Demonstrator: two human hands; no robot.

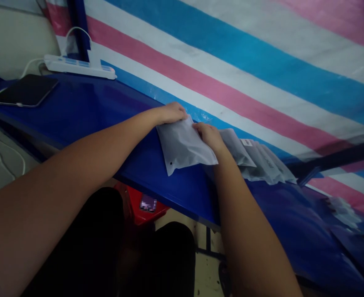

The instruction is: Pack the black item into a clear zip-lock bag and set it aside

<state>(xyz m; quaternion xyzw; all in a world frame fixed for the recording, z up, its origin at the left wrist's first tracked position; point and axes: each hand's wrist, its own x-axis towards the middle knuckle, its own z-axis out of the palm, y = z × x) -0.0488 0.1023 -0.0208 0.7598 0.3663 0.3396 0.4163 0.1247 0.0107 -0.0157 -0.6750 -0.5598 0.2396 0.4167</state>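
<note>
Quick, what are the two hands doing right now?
Left hand: closed on the top edge of the frosted grey plastic pouch lying on the glossy blue table.
Right hand: pinching the same pouch at its right edge.

One head-worn view, tilted, looking forward and down from close above the blue counter — facing a striped tarp behind it; the dim lower edge probably shows floor.
</note>
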